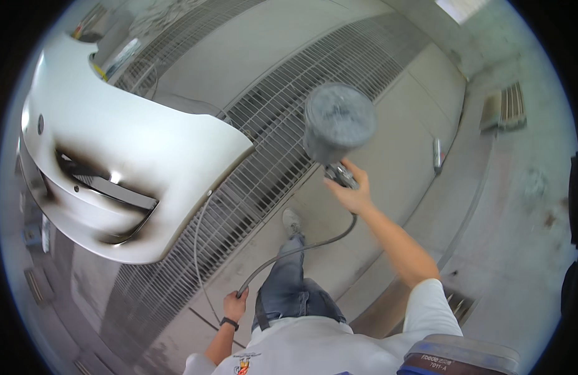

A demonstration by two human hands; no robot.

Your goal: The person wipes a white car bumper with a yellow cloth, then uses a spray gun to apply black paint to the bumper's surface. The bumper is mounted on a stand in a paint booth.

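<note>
My right hand [353, 189] is closed around the handle of a spray gun [339, 175], held out ahead of me. A large grey paint cup [340, 119] sits on top of the gun and hides most of its body. From the gun's handle a dark air hose [295, 252] loops down and left to my left hand [235, 304], whose fingers are wrapped round it near my hip. To the left stands a car bumper [158, 140], silvery white, with dark patches around its openings. The gun is apart from the bumper.
Metal floor grating [270, 125] runs diagonally under the bumper and past my foot. A thin cable [196, 250] hangs from the bumper's edge to the floor. A silver canister [438, 155] lies by the right wall, which has a vent [513, 106].
</note>
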